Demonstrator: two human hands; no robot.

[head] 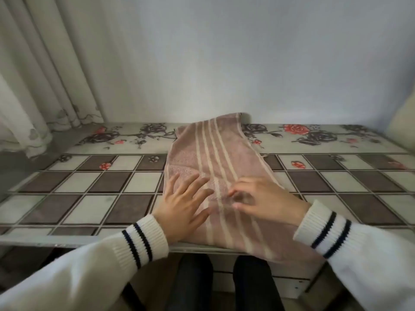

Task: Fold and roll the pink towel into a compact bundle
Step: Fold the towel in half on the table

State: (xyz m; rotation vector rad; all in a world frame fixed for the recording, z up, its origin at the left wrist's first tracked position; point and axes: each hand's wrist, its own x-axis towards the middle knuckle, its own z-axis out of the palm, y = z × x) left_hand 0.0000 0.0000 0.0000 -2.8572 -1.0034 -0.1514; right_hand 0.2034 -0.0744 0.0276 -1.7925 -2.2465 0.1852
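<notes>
I see my left hand [183, 204] flat on the pink towel [215, 158], fingers spread and straight. My right hand [265, 199] rests beside it, fingers curled; whether they pinch cloth I cannot tell. The towel stretches lengthwise from the tiled table [78, 198] front edge, overhanging it, to the wall [247, 63].

A worktop [94, 198] in a checkered brown-and-white cover with roses printed along the back is sitting against a plain pale wall [224, 52], with a cream curtain [33, 75] hanging down at the far left and something pale [404, 122] poking in at the right edge.
</notes>
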